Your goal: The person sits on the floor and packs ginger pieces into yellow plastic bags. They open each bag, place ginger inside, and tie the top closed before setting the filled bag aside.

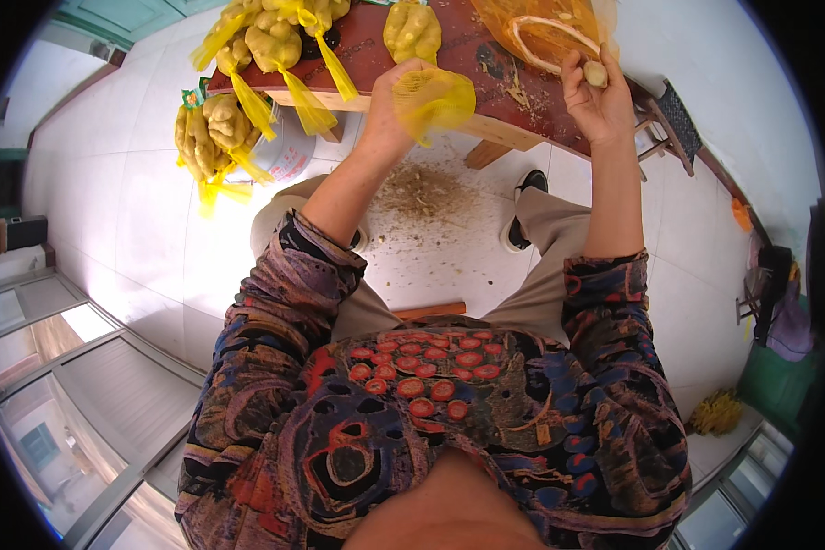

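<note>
My left hand [400, 103] is closed around the gathered neck of a yellow mesh bag [412, 31] filled with ginger root, which lies on the red-brown board tabletop [357, 51]; the bag's loose open end spreads over my fist. Between the fingers of my right hand [595, 100], palm up, is a small round piece of ginger [595, 74]. Just beyond that hand lies an orange mesh sack [550, 27] with a pale rim. Several tied yellow mesh bags of ginger [273, 47] are heaped at the table's left end.
More bagged ginger [203, 134] rests on a grey bucket [292, 148] at the table's left. Soil and crumbs [423, 192] litter the floor between my feet. A folding stool [674, 127] stands by the right wall. Wooden table legs [488, 154] stand below the front edge.
</note>
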The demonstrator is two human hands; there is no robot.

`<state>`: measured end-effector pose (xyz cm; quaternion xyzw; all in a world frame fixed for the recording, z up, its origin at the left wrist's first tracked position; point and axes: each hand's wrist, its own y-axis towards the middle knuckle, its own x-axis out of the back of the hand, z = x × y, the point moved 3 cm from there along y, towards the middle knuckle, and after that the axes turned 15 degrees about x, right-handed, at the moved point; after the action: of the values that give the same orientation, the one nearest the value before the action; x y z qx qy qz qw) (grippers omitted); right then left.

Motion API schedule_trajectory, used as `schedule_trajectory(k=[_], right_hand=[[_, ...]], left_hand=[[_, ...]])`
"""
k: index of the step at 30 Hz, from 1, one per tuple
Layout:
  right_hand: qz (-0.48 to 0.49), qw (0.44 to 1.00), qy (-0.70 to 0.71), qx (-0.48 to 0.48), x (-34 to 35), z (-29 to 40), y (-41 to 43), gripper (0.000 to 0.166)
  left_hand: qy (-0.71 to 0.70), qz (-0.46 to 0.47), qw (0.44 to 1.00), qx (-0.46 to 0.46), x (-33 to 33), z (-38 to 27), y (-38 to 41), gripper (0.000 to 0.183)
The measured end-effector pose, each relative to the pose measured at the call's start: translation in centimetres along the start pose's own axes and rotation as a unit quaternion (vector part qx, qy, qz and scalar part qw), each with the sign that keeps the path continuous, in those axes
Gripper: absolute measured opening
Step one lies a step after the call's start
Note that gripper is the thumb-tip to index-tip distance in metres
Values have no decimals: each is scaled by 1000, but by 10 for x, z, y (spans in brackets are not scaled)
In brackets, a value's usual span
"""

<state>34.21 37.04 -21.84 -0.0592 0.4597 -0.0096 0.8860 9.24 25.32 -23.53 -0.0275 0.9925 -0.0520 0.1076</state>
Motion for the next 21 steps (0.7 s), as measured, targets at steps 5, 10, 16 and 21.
schedule_trajectory(k=[5,10,16,21], right_hand=[[133,989,16,-64,-48,-24,-49,31],[368,897,-168,-175,-78,-56,-111,27],[575,678,-458,-29,-77,-84,-159,43],[548,656,-518,41,-84,-82,-171,50]], left_hand=[[-23,3,1000,2,-7,9,3,13],[-9,-48,999,22,-9,9,6,14],[24,-89,996,-8,-2,2,1,17],[105,-152,979,-90,17,-8,-1,20]])
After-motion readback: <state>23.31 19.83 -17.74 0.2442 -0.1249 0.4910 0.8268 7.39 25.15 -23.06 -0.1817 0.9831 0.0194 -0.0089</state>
